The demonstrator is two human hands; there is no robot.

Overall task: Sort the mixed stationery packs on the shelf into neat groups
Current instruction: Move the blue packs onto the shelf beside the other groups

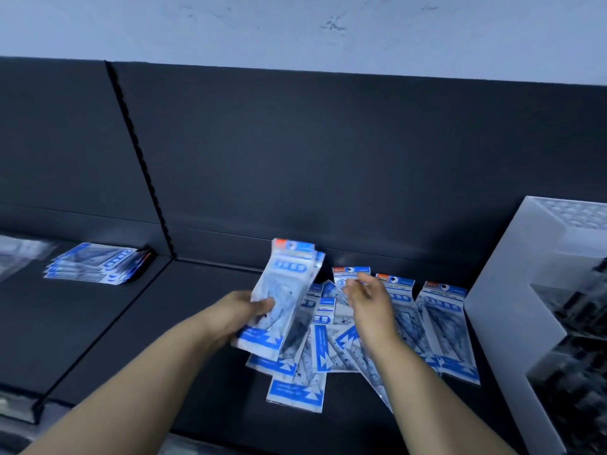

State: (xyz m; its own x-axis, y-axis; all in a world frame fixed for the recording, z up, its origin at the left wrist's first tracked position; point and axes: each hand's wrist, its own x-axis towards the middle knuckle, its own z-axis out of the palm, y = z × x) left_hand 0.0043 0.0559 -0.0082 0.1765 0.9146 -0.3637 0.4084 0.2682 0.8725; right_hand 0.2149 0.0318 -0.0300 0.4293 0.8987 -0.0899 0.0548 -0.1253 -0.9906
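Left hand (249,311) gripping pack bundle (289,284), right hand (368,300) over loose pile (295,387) (grip unclear), white box (512,310) just beside.

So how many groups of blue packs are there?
3: a bundle in the left hand, a loose pile under the right hand, a neat stack far left. More may be hidden.

Print on the blue-and-white plastic stationery packs (295,382) was unreadably blurred. The frame cut off a white perforated box (512,290) at the right end of the dark shelf (210,284) and blurred clear packets (16,257) at its left.
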